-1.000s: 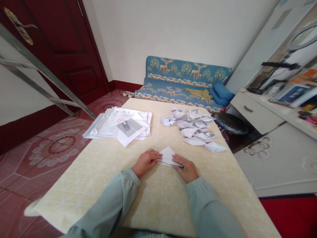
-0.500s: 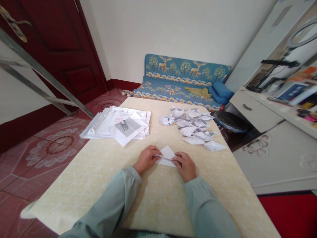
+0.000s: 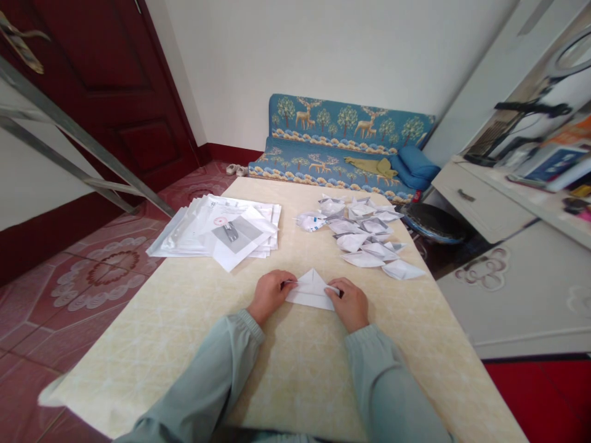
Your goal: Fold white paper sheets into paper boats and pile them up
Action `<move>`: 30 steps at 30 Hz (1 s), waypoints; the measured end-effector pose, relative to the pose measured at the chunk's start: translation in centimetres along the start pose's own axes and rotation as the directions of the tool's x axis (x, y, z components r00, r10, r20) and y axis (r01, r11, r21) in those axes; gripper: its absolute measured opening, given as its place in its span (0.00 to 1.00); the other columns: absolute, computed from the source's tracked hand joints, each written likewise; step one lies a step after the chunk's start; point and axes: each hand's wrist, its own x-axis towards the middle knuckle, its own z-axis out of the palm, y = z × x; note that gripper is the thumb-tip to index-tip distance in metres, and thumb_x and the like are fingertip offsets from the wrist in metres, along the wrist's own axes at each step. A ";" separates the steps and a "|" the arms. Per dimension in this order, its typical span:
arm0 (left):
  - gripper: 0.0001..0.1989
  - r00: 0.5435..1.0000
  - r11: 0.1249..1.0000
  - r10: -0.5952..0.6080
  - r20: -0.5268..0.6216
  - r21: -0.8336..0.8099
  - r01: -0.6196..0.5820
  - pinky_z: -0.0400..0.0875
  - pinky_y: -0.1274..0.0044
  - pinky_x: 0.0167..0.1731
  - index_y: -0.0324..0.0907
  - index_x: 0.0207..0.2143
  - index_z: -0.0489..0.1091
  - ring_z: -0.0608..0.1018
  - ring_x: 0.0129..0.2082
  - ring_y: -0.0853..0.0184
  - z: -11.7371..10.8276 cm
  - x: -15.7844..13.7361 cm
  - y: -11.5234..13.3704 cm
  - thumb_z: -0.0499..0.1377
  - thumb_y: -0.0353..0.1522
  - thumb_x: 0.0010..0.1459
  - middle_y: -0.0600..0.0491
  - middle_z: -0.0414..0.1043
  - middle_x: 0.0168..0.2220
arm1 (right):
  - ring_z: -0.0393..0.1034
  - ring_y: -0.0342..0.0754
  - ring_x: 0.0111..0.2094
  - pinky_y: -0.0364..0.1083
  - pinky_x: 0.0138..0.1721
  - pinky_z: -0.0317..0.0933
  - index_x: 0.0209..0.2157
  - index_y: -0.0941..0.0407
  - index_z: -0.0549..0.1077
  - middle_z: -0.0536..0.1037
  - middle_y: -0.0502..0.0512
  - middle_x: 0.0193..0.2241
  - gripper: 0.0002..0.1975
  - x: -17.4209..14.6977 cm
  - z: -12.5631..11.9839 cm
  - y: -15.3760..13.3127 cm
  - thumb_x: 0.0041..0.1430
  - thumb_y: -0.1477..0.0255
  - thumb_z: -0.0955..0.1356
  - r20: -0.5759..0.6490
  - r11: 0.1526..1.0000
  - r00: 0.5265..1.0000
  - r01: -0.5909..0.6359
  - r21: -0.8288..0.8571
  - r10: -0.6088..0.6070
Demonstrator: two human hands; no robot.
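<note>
Cream-yellow patterned tabletop [image 3: 295, 363]: flat, bare nr side; good hard backing. I'd press all creases against it, not in the air.
Layered stack of white papers and clear plastic sleeves [image 3: 184, 239]: far L, well apart from the work. I'd leave it be.
Group of white-and-grey pointed, folded paper pieces [image 3: 353, 243]: far R, in loose rows; elbow rm OK btwn these and R hand.
White sheet w/ grey printed block [image 3: 244, 237]: askew on top of stack, corner over the table; clear of L hand.
Bare left hand [image 3: 271, 295]: thumb + fingers closed, pinching L edge of the workpiece. I'd keep this grip light, level w/ R.
Bare right hand [image 3: 349, 301]: same pinch on R edge, thumb nr side. Even pull both sides, imo, else the fold skews.
White folded paper with a triangular peak [image 3: 311, 295]: on table btwn both hands, peak pointing away from the wearer. My read: a fold is being shaped. I'd line up edges first, then crease ctr to ends.
Crosswise fold line: runs hand to hand; shd stay parallel to nr edge. Can't tell if layers match under fingers.
Peak crease: short upright line at tip; I'd keep it centred, tip sharp.
</note>
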 end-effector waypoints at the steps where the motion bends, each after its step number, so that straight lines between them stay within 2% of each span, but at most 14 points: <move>1: 0.08 1.000 1.000 -0.012 0.002 0.002 0.012 0.66 0.77 0.36 0.44 0.34 0.76 0.76 0.35 0.66 0.0 0.1 0.0 0.57 0.34 0.56 0.53 0.78 0.34 | 0.72 0.48 0.36 0.45 0.36 0.63 0.29 0.52 0.76 0.78 0.51 0.35 0.07 0.1 0.0 0.0 0.54 0.68 0.66 0.002 1.000 1.000 -0.006 -0.005 0.006; 4: 0.09 0.998 0.999 -0.047 0.038 0.016 0.046 0.64 0.78 0.33 0.45 0.35 0.77 0.77 0.33 0.66 -0.4 0.6 -0.3 0.58 0.36 0.56 0.54 0.79 0.33 | 0.72 0.48 0.36 0.45 0.35 0.63 0.29 0.52 0.76 0.79 0.50 0.35 0.07 0.2 -0.1 -0.1 0.54 0.68 0.66 0.003 1.000 1.000 -0.013 -0.024 0.013; 7: 0.10 0.987 0.998 -0.063 0.146 0.007 0.063 0.63 0.79 0.28 0.46 0.36 0.78 0.76 0.29 0.67 -1.1 1.8 -0.7 0.59 0.38 0.54 0.54 0.79 0.30 | 0.72 0.48 0.35 0.45 0.34 0.62 0.28 0.53 0.76 0.79 0.50 0.34 0.07 0.3 -0.3 -0.3 0.54 0.68 0.66 0.010 0.999 1.000 -0.016 -0.046 0.017; 11: 0.12 0.939 0.991 -0.063 0.337 -0.092 0.100 0.64 0.81 0.27 0.43 0.36 0.78 0.76 0.29 0.67 -1.8 3.8 -1.5 0.61 0.37 0.51 0.53 0.79 0.31 | 0.72 0.47 0.34 0.44 0.32 0.61 0.26 0.53 0.76 0.79 0.50 0.34 0.07 0.6 -0.4 -0.5 0.52 0.68 0.67 0.043 0.996 0.998 -0.040 -0.084 0.044; 14: 0.13 0.909 0.979 -0.049 0.414 -0.161 0.126 0.66 0.81 0.28 0.40 0.36 0.78 0.77 0.29 0.67 -1.9 4.9 -1.9 0.62 0.36 0.49 0.51 0.79 0.31 | 0.72 0.47 0.32 0.44 0.31 0.60 0.26 0.53 0.76 0.79 0.50 0.33 0.06 0.9 -0.5 -0.5 0.52 0.68 0.67 0.057 0.993 0.997 -0.048 -0.107 0.054; 20: 0.13 0.909 0.982 -0.044 0.414 -0.152 0.116 0.65 0.81 0.26 0.39 0.34 0.78 0.76 0.28 0.68 -1.7 5.1 -2.0 0.62 0.37 0.48 0.51 0.79 0.29 | 0.71 0.46 0.32 0.43 0.32 0.58 0.27 0.54 0.77 0.78 0.51 0.32 0.05 1.1 -0.7 -0.6 0.51 0.68 0.68 0.082 0.987 0.992 -0.087 -0.138 0.099; 25: 0.10 0.926 0.988 -0.078 0.369 -0.096 0.122 0.63 0.81 0.25 0.40 0.31 0.77 0.75 0.27 0.68 -1.5 4.6 -1.7 0.63 0.36 0.46 0.53 0.76 0.27 | 0.71 0.46 0.33 0.42 0.31 0.55 0.28 0.54 0.76 0.78 0.51 0.32 0.05 1.5 -1.0 -1.3 0.50 0.68 0.70 0.115 0.957 0.976 -0.152 -0.248 0.185; 30: 0.11 0.956 0.995 -0.069 0.284 -0.053 0.087 0.63 0.79 0.28 0.42 0.35 0.75 0.73 0.29 0.68 -1.3 3.5 -0.4 0.61 0.31 0.47 0.53 0.74 0.31 | 0.71 0.47 0.33 0.42 0.28 0.53 0.35 0.53 0.73 0.78 0.50 0.30 0.12 2.2 -1.4 -1.9 0.46 0.67 0.72 0.131 0.914 0.959 -0.191 -0.357 0.252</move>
